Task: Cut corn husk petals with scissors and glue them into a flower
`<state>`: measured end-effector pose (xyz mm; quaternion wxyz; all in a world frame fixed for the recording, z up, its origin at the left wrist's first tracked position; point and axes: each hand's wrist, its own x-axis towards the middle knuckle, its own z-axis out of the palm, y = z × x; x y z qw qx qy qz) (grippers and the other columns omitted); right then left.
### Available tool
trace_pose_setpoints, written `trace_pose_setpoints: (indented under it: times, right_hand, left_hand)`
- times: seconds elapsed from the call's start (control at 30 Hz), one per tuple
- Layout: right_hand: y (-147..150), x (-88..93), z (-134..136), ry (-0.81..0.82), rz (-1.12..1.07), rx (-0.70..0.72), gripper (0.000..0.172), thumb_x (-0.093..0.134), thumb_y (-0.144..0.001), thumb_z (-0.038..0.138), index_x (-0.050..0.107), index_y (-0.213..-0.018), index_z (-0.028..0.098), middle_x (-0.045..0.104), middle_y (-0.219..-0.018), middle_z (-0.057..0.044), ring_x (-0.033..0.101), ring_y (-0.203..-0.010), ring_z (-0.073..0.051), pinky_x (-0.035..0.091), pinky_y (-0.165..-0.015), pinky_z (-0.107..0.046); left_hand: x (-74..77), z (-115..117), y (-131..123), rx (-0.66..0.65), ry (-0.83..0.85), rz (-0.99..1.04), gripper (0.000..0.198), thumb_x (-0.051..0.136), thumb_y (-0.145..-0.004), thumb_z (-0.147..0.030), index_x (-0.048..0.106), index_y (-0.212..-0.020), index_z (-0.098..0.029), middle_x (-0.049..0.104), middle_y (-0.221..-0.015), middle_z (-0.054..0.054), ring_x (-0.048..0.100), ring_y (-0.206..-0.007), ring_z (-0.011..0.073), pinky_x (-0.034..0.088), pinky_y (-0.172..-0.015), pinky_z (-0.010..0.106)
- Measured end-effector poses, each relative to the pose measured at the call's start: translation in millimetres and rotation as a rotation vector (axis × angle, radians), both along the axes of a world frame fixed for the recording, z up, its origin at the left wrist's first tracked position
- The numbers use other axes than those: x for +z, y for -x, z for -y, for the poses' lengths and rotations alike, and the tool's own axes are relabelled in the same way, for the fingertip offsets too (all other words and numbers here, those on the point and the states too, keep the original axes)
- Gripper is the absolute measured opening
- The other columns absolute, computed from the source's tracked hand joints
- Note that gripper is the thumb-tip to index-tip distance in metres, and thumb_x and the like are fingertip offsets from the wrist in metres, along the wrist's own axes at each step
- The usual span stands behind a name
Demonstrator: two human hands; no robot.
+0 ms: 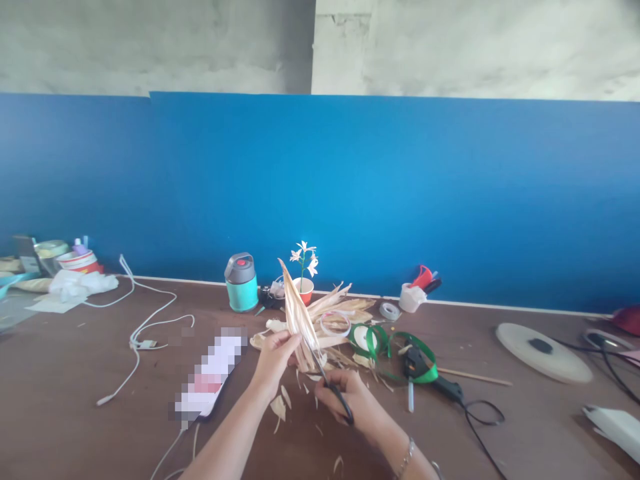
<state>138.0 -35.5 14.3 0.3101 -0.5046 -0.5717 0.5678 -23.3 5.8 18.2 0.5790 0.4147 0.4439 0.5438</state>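
My left hand pinches a dried corn husk near its lower end, its pointed tip standing up and leaning left. In my right hand is a pair of scissors, the blades reaching up and left to the husk's lower right edge. Whether the blades are closed on the husk I cannot tell. Below the hands lie small husk scraps. Behind them spreads a pile of husks, with a roll of pale ribbon on it.
A flower stem in a red-and-white pot and a turquoise container stand behind. Green ribbon loops around a glue gun on the right. A phone with white cables lies left; a round lid lies far right.
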Motion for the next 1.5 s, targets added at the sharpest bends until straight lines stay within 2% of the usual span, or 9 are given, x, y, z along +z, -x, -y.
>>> trace_pose_setpoints:
  times: [0.23, 0.47, 0.7, 1.07, 1.23, 1.5]
  right_hand:
    - [-1, 0.7, -1, 0.000, 0.010, 0.028, 0.029, 0.069, -0.067, 0.041, 0.058, -0.063, 0.015, 0.041, -0.043, 0.008, 0.032, -0.037, -0.004, 0.021, -0.038, -0.019]
    - [-2, -4.8, -2, 0.025, 0.014, 0.052, 0.022, 0.067, -0.068, 0.035, 0.059, -0.064, 0.014, 0.038, -0.038, 0.009, 0.031, -0.036, -0.004, 0.021, -0.037, -0.019]
    - [-4, -10.8, -4, 0.022, 0.065, 0.064, 0.019, 0.066, -0.069, 0.032, 0.061, -0.068, 0.014, 0.040, -0.039, 0.009, 0.032, -0.035, -0.005, 0.021, -0.036, -0.018]
    - [-8, -14.0, -5, 0.004, 0.101, 0.088, 0.018, 0.066, -0.070, 0.032, 0.062, -0.068, 0.014, 0.040, -0.039, 0.008, 0.033, -0.035, -0.005, 0.022, -0.036, -0.018]
    - [-10, -16.0, -7, -0.027, 0.114, 0.105, 0.017, 0.065, -0.070, 0.030, 0.063, -0.068, 0.014, 0.042, -0.040, 0.008, 0.033, -0.036, -0.005, 0.022, -0.036, -0.017]
    - [-12, -10.3, -5, -0.028, 0.165, 0.121, 0.014, 0.065, -0.069, 0.027, 0.064, -0.066, 0.013, 0.042, -0.040, 0.007, 0.033, -0.036, -0.004, 0.023, -0.036, -0.017]
  left_hand:
    - [-4.5, -2, 2, -0.003, -0.004, 0.020, 0.028, 0.068, -0.067, -0.044, 0.069, -0.066, -0.016, 0.064, -0.054, 0.001, 0.058, -0.048, 0.0155, 0.047, -0.050, 0.026]
    - [-5.2, -3, 4, 0.004, 0.033, -0.001, 0.029, 0.070, -0.065, -0.045, 0.064, -0.058, -0.017, 0.059, -0.050, -0.001, 0.056, -0.046, 0.0150, 0.047, -0.051, 0.026]
    - [-7.9, -4, 6, 0.031, 0.021, -0.047, 0.028, 0.070, -0.064, -0.043, 0.065, -0.057, -0.016, 0.058, -0.048, -0.002, 0.054, -0.046, 0.0132, 0.041, -0.047, 0.022]
    - [-7.3, -4, 7, -0.040, 0.032, -0.024, 0.028, 0.066, -0.069, -0.044, 0.069, -0.069, -0.016, 0.062, -0.053, 0.000, 0.054, -0.046, 0.0134, 0.044, -0.049, 0.024]
    - [-6.8, -6, 8, 0.003, -0.007, -0.070, 0.022, 0.068, -0.068, -0.037, 0.070, -0.072, -0.015, 0.060, -0.053, -0.002, 0.052, -0.047, 0.0121, 0.041, -0.047, 0.022]
    - [-6.2, -7, 9, 0.011, -0.048, -0.111, 0.019, 0.066, -0.068, -0.034, 0.064, -0.065, -0.016, 0.053, -0.050, -0.005, 0.046, -0.045, 0.0097, 0.037, -0.046, 0.020]
